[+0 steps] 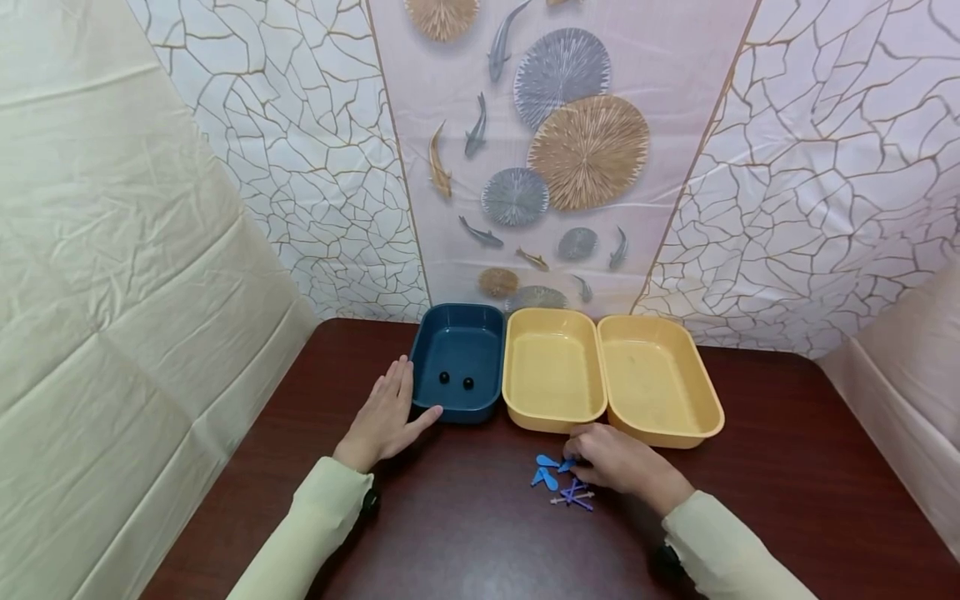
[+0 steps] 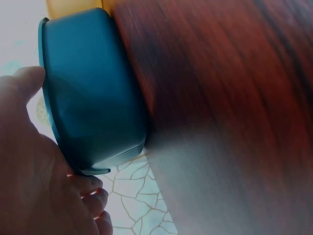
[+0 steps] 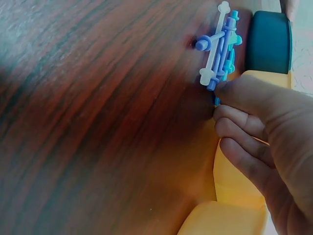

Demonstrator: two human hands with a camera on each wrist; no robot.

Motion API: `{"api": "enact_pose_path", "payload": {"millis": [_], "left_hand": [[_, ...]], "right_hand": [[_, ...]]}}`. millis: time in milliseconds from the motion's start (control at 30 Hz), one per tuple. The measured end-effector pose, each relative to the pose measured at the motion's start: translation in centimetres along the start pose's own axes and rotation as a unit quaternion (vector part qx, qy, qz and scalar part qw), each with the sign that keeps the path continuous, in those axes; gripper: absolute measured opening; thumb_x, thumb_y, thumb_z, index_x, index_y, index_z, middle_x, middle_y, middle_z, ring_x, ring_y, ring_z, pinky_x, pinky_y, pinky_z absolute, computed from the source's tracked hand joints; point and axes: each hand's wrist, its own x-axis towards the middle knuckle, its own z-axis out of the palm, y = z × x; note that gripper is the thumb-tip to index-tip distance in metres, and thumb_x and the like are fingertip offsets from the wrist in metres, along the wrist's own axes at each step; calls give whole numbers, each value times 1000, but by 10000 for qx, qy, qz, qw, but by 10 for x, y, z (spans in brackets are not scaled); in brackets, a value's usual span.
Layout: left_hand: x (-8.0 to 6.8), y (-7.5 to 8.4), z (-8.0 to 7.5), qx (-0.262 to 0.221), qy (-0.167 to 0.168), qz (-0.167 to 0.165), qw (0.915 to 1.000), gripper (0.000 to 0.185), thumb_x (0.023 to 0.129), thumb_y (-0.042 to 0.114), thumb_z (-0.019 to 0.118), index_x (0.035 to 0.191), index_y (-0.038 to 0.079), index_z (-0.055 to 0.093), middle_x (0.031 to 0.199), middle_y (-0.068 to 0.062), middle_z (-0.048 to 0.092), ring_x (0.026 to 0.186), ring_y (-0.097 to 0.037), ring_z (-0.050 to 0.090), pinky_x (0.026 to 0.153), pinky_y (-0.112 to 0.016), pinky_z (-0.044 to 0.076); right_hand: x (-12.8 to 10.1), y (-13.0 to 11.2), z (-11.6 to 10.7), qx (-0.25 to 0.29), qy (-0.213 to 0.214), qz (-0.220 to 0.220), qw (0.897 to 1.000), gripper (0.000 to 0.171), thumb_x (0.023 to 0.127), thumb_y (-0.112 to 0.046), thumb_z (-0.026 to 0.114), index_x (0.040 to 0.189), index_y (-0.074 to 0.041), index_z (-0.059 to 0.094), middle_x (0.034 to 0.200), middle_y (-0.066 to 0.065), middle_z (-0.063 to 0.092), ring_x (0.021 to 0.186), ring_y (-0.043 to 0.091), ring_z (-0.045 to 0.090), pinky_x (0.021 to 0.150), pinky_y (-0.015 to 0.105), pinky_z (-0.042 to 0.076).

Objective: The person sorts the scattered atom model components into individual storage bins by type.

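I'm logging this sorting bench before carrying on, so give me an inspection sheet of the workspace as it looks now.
Surface: dark red-brown wooden table.
Job's things: small pile of blue and purple plastic pieces on the table in front of the trays.
Trays: blue tray holding two black beads; two yellow trays beside it in a row, nothing seen inside.
Clutter: nothing seen.
Hands: left hand lies flat against the blue tray's left side; right hand has fingers curled at the pile, grip hidden.
Cables: nothing seen.
Surroundings: fish-and-lily patterned backdrop, cream sheets at the sides.
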Motion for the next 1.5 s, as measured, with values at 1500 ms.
{"api": "enact_pose_path", "payload": {"millis": [1500], "left_hand": [[-2,3,-1,-55,115,12,9999,101,104,63,50,167,-3,8,178,-22,6,166,-41,8,134,-58,13]], "right_hand": [[-3,-1,-51,-571,868,-200,9944,22,75,0,79,72,-16,64,73,-8,57,67,0,47,60,17,44]]}}
